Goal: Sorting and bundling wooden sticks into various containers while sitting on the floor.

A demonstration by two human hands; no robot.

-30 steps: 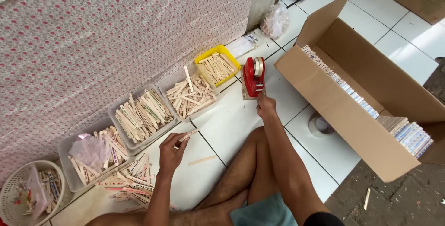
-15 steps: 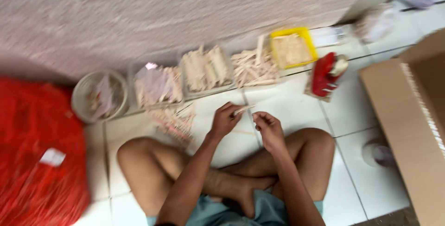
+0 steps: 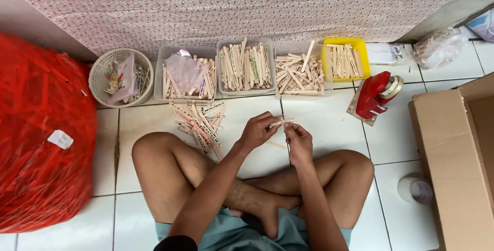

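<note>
The person sits cross-legged on the white tiled floor (image 3: 329, 122), with both hands raised in front of the knees so that the work lies directly under the head camera. The left hand (image 3: 256, 131) pinches one end of a small bundle of flat wooden sticks (image 3: 282, 122) between thumb and fingertips, holding it level above the floor. The right hand (image 3: 298, 140) closes its fingers on the other end of the same bundle, which keeps the sticks aligned.

Supply containers stand in a row against the patterned wall, all within arm's reach: a round white basket (image 3: 121, 77), two clear tubs of sticks (image 3: 187, 73) (image 3: 245, 66), a third clear tub (image 3: 300, 71) and a yellow tub (image 3: 346, 58). A loose pile of printed sticks (image 3: 199, 121) lies on the tiles just left of the left hand. A red tape dispenser (image 3: 377, 95) stands to the right, beside an open cardboard box (image 3: 453, 163). A red sack (image 3: 43, 137) fills the far left.
</note>
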